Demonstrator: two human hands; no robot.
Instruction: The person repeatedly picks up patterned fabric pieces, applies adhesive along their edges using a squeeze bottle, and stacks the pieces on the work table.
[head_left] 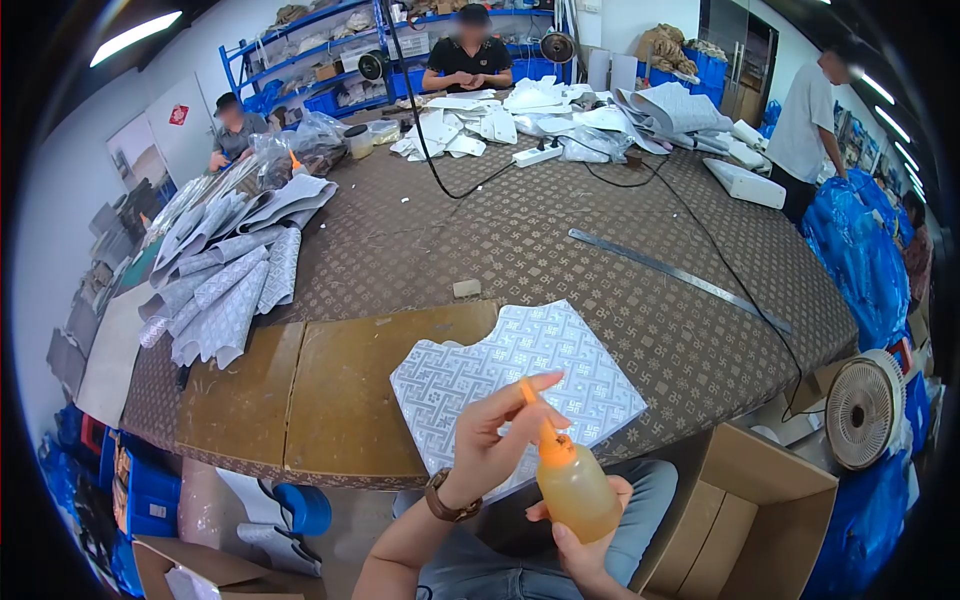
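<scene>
My right hand is wrapped round the lower part of a squeeze bottle holding yellowish liquid. The bottle is tilted, its orange nozzle pointing up and to the left. My left hand, with a brown-strapped watch on the wrist, has its fingers closed about the nozzle near its tip. Behind the hands, a silver-grey patterned sheet with a curved notch in its far edge lies at the table's front edge. Part of the sheet is hidden by my left hand and the bottle.
A metal ruler and black cable lie on the patterned tablecloth. Folded patterned sheets are piled left, white pieces at the back. An open cardboard box and a fan stand right. Several people are around the table.
</scene>
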